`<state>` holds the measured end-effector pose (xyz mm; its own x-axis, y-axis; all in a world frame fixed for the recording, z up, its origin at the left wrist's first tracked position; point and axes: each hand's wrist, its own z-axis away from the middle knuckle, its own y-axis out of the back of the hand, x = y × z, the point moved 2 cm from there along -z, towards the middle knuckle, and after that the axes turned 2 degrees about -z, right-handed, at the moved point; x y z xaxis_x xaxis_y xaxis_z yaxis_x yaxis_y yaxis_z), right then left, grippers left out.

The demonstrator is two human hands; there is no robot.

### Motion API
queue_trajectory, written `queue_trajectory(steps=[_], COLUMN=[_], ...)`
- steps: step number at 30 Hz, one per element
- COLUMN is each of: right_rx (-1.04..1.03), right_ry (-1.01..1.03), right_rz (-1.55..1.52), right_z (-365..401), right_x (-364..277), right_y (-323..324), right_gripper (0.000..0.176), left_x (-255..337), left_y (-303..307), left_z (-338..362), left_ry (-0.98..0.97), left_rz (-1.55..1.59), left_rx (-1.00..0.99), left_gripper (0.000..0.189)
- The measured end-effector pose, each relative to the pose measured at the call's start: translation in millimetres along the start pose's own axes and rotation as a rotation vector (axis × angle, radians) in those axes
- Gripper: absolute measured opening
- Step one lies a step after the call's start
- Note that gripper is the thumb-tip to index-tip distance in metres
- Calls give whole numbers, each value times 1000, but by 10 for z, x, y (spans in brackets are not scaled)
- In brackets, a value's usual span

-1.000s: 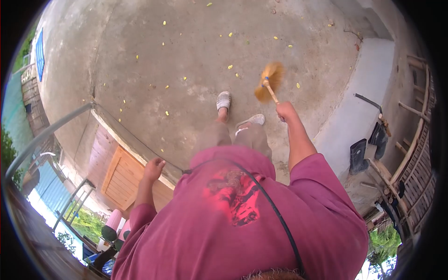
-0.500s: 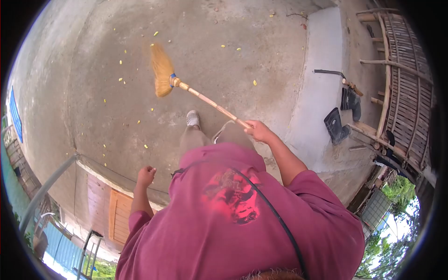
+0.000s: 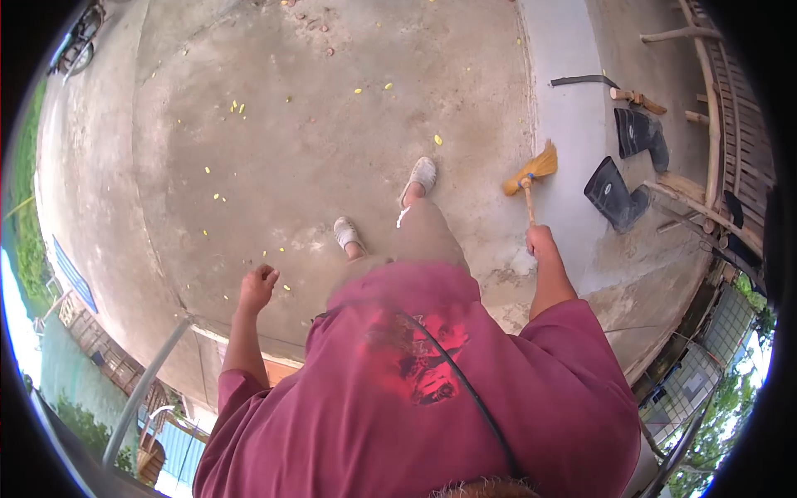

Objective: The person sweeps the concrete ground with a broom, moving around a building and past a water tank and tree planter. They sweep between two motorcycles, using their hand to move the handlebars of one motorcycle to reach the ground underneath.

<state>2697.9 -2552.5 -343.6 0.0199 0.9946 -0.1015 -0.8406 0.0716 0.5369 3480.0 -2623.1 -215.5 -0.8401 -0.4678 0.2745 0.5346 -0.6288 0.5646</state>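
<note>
My right hand [image 3: 541,240] is closed around the handle of a broom [image 3: 532,168] with straw-coloured bristles and a blue binding. The broom head is out to the right, beside the pale strip of concrete, its bristles fanned towards the upper right. Away from my body on the other side, my left hand [image 3: 259,288] hangs with its fingers curled in. Nothing shows in it. Small yellow leaves [image 3: 238,107] lie scattered over the concrete ground [image 3: 315,158].
A pair of dark rubber boots [image 3: 615,196] stands to the right of the broom. Behind them are a piece of wood [image 3: 638,101], a dark strip [image 3: 584,80] and a bamboo structure [image 3: 714,116]. A grey pipe [image 3: 148,390] curves at the lower left.
My right hand has swung the broom from in front of me to the far right. My feet have stepped, and the boots appear nearer. My left hand still hangs at the left.
</note>
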Motion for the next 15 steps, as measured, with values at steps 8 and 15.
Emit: queue_trajectory(steps=[8, 15], right_rx=[-375, -606], right_ry=[336, 428], right_rz=[284, 90], right_z=[791, 953], right_x=[-1906, -1943], right_y=[-1652, -365], right_gripper=[20, 38], left_x=[1889, 1935], left_y=[40, 29], left_z=[357, 69], left_ry=[-131, -74], left_rz=[-13, -73], left_rx=[-46, -90], left_gripper=[30, 32])
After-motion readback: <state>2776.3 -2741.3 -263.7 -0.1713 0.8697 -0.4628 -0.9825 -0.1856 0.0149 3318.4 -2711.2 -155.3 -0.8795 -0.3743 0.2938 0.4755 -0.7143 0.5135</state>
